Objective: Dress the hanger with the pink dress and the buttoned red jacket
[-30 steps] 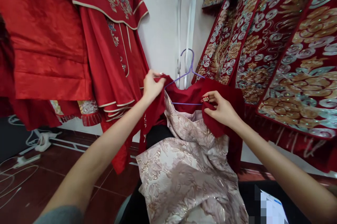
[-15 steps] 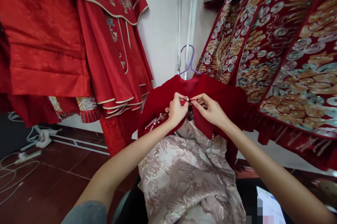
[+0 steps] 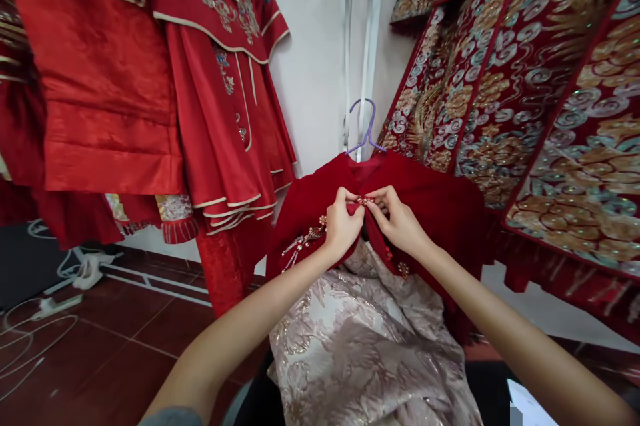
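A dark red velvet jacket (image 3: pixel 313 196) lies before me over a pale, shiny patterned dress (image 3: pixel 360 339), and a purple hanger (image 3: pixel 369 127) sticks out at its neck. My left hand (image 3: pixel 343 229) pinches the left front edge by a beaded fastener (image 3: pixel 365 200). From the other side, my right hand (image 3: pixel 403 223) pinches the right edge at the same fastener. The two halves meet between my fingertips; whether they are hooked together, I cannot tell. Beaded ornament (image 3: pixel 307 239) hangs beside my left wrist, and a small gold ornament (image 3: pixel 403 269) sits below my right hand.
Plain red garments (image 3: pixel 115 99) hang at the left, and heavily embroidered ones (image 3: pixel 565 119) at the right. White rack poles (image 3: pixel 367 46) rise behind the hanger. Cables (image 3: pixel 30 346), a power strip (image 3: pixel 57 307) and pale shoes (image 3: pixel 89 271) lie on the tiled floor.
My hands have come closer together, and the fastener's two halves, apart before, now meet. The view has shifted, so the garments sit slightly lower and further right.
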{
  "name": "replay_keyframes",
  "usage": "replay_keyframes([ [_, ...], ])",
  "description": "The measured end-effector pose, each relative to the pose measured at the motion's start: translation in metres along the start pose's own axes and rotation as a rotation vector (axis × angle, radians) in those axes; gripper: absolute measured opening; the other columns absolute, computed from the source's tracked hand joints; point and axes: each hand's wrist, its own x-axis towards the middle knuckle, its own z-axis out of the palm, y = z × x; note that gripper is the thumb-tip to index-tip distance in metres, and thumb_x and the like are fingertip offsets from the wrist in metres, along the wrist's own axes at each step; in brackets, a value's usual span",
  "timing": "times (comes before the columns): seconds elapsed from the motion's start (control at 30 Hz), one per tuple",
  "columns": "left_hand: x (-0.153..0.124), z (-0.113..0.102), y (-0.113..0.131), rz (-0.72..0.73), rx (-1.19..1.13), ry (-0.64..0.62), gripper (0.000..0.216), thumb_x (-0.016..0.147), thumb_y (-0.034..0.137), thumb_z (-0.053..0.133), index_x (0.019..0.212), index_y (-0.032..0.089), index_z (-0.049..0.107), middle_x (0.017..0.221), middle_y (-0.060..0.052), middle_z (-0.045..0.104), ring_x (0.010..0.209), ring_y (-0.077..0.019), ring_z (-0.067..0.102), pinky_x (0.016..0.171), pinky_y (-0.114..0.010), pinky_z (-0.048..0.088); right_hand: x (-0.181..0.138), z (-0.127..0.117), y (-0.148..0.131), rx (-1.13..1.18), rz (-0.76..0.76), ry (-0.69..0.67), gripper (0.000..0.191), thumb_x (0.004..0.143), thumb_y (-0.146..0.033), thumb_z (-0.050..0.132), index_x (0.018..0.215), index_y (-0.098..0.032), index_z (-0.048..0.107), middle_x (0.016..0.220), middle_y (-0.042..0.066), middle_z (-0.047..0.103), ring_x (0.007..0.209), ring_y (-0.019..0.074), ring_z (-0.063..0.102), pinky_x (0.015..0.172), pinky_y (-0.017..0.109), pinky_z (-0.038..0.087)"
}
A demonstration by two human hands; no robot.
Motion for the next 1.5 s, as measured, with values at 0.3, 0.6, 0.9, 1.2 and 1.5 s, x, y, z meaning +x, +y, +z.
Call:
replay_keyframes([
  [0.3, -0.005, -0.001, 0.005, 0.048, -0.061, -0.030, 0.010, 0.079, 0.017, 0.057, 0.087, 0.024, 0.055, 0.086, 0.001, 0.068, 0.078, -0.0129, 0.064, 0.074, -0.023, 0.045, 0.007, 0.001, 0.002, -0.100, 0.028, 0.056, 0.017, 0.092, -0.035, 0.046, 0.103, -0.022, 0.046, 0.093, 0.007, 0.064, 0.080, 0.0207, 0.064, 0.072, 0.033, 0.051],
  [0.6, 0.003, -0.007, 0.008, 0.053, -0.044, -0.138, 0.008, 0.077, 0.026, 0.061, 0.079, 0.020, 0.055, 0.058, 0.007, 0.050, 0.054, -0.0080, 0.048, 0.055, -0.019, 0.035, 0.008, -0.006, 0.008, -0.059, 0.021, 0.009, 0.020, 0.091, -0.037, 0.050, 0.103, -0.021, 0.048, 0.093, 0.007, 0.064, 0.080, 0.0193, 0.064, 0.070, 0.031, 0.052],
  [0.9, 0.006, -0.010, 0.007, 0.113, 0.017, -0.170, 0.008, 0.075, 0.025, 0.063, 0.078, 0.018, 0.059, 0.062, 0.005, 0.055, 0.055, -0.0081, 0.046, 0.056, -0.019, 0.033, 0.011, -0.008, 0.018, 0.057, 0.043, -0.025, 0.024, 0.089, -0.042, 0.053, 0.103, -0.023, 0.049, 0.097, 0.007, 0.064, 0.083, 0.0193, 0.065, 0.072, 0.033, 0.055],
  [1.2, 0.016, -0.015, 0.014, 0.162, 0.132, -0.240, 0.004, 0.078, 0.023, 0.061, 0.077, 0.019, 0.059, 0.062, 0.004, 0.056, 0.057, -0.0097, 0.048, 0.059, -0.021, 0.035, 0.015, -0.009, 0.021, 0.101, 0.051, -0.048, 0.025, 0.088, -0.043, 0.054, 0.102, -0.022, 0.049, 0.091, 0.005, 0.063, 0.080, 0.0185, 0.064, 0.069, 0.033, 0.055],
  [1.5, -0.060, 0.027, -0.042, -0.472, -0.734, -0.011, 0.047, 0.087, 0.049, 0.052, 0.126, 0.022, 0.048, 0.116, -0.011, 0.059, 0.101, -0.0177, 0.060, 0.086, -0.030, 0.048, -0.056, 0.046, 0.023, 0.159, -0.001, 0.179, 0.079, 0.076, -0.025, 0.061, 0.141, -0.023, 0.016, 0.146, 0.018, 0.029, 0.126, 0.0260, 0.046, 0.099, 0.046, 0.046],
])
